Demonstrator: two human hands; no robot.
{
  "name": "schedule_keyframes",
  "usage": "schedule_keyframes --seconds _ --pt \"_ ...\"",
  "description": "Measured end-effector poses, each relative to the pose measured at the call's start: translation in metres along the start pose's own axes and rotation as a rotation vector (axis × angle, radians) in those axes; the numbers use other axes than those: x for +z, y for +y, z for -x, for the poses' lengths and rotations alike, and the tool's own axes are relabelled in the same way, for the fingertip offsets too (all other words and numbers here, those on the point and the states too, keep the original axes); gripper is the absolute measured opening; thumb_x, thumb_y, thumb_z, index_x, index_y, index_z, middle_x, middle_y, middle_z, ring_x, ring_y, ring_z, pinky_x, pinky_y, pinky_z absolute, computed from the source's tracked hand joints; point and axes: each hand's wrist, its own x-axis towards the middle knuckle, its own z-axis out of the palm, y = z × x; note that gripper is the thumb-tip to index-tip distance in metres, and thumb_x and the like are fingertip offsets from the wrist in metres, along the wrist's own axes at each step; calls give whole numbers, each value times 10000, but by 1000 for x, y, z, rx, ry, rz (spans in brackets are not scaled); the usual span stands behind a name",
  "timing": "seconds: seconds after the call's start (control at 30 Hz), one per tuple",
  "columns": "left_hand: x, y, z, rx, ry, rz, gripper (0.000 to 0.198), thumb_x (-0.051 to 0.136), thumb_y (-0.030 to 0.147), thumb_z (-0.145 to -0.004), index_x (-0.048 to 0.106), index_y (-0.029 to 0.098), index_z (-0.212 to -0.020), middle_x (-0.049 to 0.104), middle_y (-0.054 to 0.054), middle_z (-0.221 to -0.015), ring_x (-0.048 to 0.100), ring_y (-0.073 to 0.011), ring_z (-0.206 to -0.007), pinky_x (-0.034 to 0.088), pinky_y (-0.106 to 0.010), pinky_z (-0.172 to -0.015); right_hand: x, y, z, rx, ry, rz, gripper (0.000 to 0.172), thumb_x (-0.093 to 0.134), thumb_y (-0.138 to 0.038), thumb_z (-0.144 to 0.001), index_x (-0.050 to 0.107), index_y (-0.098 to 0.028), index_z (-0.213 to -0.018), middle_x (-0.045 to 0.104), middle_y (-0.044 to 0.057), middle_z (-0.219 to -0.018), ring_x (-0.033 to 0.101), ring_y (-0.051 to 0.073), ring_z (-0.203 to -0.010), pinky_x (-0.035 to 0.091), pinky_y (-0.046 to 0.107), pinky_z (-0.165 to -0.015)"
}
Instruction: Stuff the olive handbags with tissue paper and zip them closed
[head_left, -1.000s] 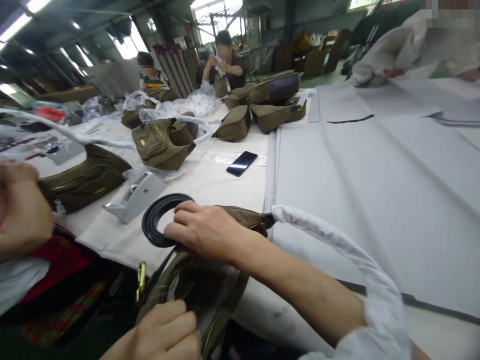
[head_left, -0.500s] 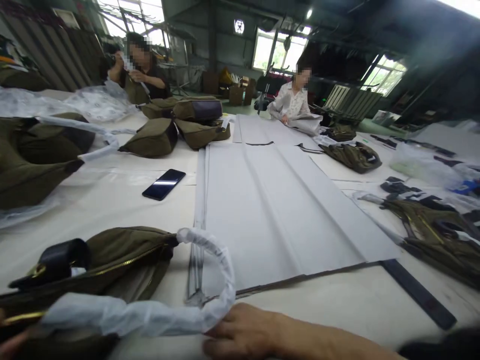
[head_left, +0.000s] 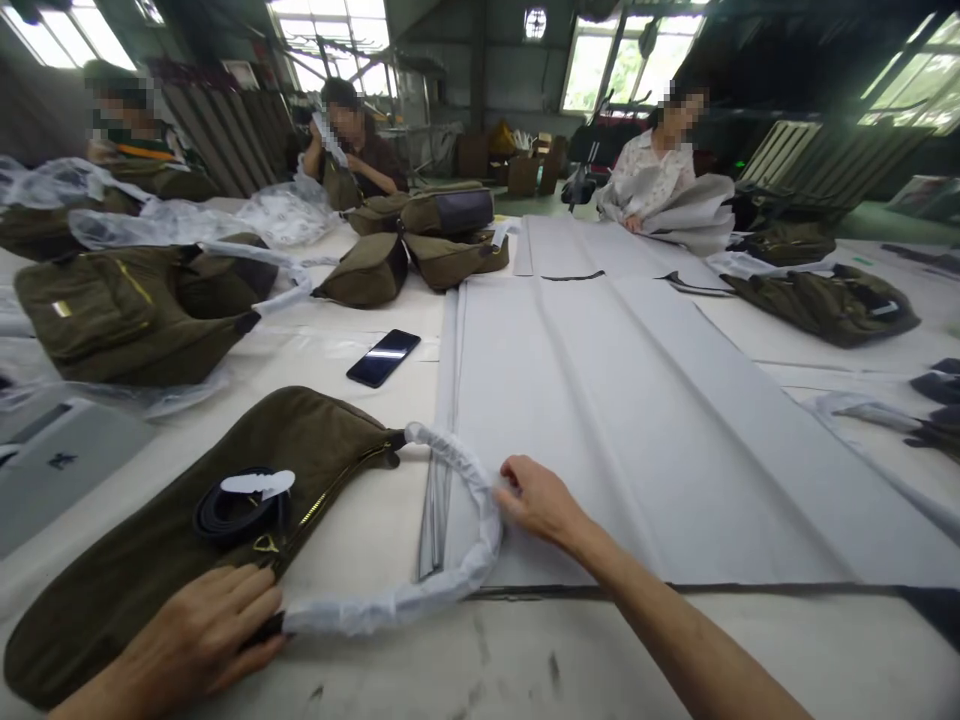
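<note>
An olive-green bag [head_left: 172,530] lies flat on the table in front of me, with a coiled black strap [head_left: 232,512] resting on it. Its handle [head_left: 450,560], wrapped in white foam, arcs off to the right. My left hand [head_left: 191,640] lies flat on the bag's near end, fingers spread, beside where the handle joins. My right hand [head_left: 536,500] reaches forward and its fingertips pinch the top of the wrapped handle, over a stack of grey paper sheets [head_left: 637,420].
A black phone [head_left: 382,357] lies beyond the bag. More olive bags [head_left: 135,310] and plastic wrap fill the left side, and a pile of bags [head_left: 420,240] sits further back. A grey dispenser [head_left: 52,470] stands at left. Three people work at the table's far end.
The view has swung and settled over the bag. The bag now lies flat with the strap on top, my left hand rests on it, and my right hand has moved up the handle.
</note>
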Motion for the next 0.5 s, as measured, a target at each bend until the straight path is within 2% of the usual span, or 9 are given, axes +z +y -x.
schedule_keyframes --seconds 0.07,0.13,0.2,0.27,0.33,0.4,0.5 --pt "2 -10 13 -8 -56 -6 179 505 353 -863 612 238 -777 620 -19 -703 588 -138 -625 452 -239 -598 1 5 3 -5 15 -18 241 461 -287 -832 550 -133 -994 566 98 -991 527 198 -913 451 311 -808" --pt "8 -14 21 -18 -130 11 161 549 393 -833 616 247 -855 651 -22 -782 624 -151 -685 477 -232 -628 3 2 7 -20 24 36 309 536 -357 -783 554 -130 -992 547 114 -1031 494 246 -979 456 342 -793" --pt "17 -17 21 -93 -168 -8 291 560 452 -817 583 245 -1020 663 -42 -971 651 -175 -836 507 -231 -704 8 -8 8 -27 20 96 394 600 -418 -713 559 -134 -982 541 119 -1034 472 286 -1003 469 357 -729" --pt "29 -23 15 -282 -166 -98 429 486 506 -850 505 217 -1167 568 -82 -1236 625 -201 -1002 522 -255 -772 13 -18 4 6 4 145 353 588 -367 -713 558 -136 -978 548 118 -1022 478 289 -997 466 341 -671" --pt "39 -34 8 -518 -144 -229 467 359 520 -899 473 183 -1202 433 -103 -1388 590 -234 -1078 529 -312 -799 16 -22 -2 33 -17 176 254 543 -261 -741 564 -145 -966 567 110 -1003 496 274 -983 450 314 -642" --pt "47 -45 1 -708 -137 -348 492 279 503 -921 481 141 -1186 404 -126 -1404 593 -270 -1056 532 -375 -791 17 -17 -7 35 -32 194 197 493 -168 -764 575 -154 -943 588 100 -979 517 251 -963 433 295 -645" --pt "53 -55 -8 -893 -142 -470 518 266 465 -929 467 75 -1204 428 -179 -1363 606 -311 -985 531 -432 -731 11 0 -7 66 -10 200 164 456 -126 -796 580 -139 -903 602 106 -943 539 230 -914 419 296 -684"
